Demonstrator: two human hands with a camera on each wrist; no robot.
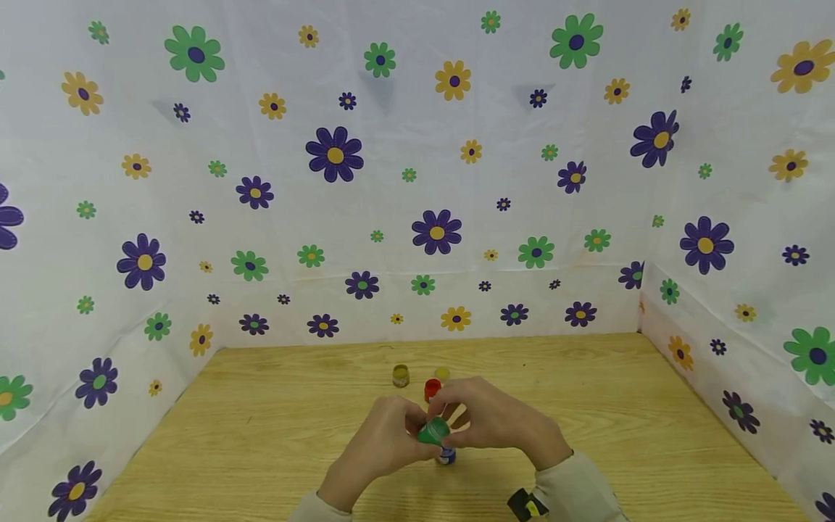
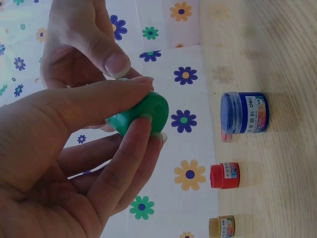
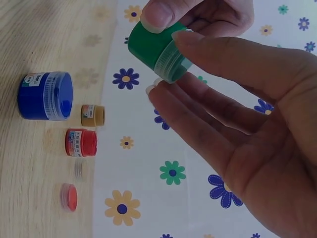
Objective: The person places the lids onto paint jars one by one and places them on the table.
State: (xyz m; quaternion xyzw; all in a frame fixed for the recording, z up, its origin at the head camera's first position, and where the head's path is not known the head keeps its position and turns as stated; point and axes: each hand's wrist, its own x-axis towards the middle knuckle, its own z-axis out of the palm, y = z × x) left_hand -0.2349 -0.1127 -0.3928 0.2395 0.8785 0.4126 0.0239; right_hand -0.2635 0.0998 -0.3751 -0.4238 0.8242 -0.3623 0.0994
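Note:
A small green paint jar (image 3: 148,44) with a clear ribbed lid (image 3: 173,63) is held tilted above the table, between both hands. The left hand (image 1: 388,438) grips the green body between thumb and fingers. At the lid end, the right hand (image 1: 499,420) has its thumb on the lid's rim and its fingertips by the opposite side. Just below the hands a blue paint jar (image 2: 245,114) with a clear lid stands upright on the table, mostly hidden in the head view.
Behind the hands stand a red paint jar (image 1: 432,389) and an ochre paint jar (image 1: 401,375), both seemingly lidless. A yellowish lid (image 1: 442,373) and a red-stained lid (image 3: 69,197) lie near them. Flowered cloth (image 1: 404,217) walls the wooden table (image 1: 274,420) at back and sides.

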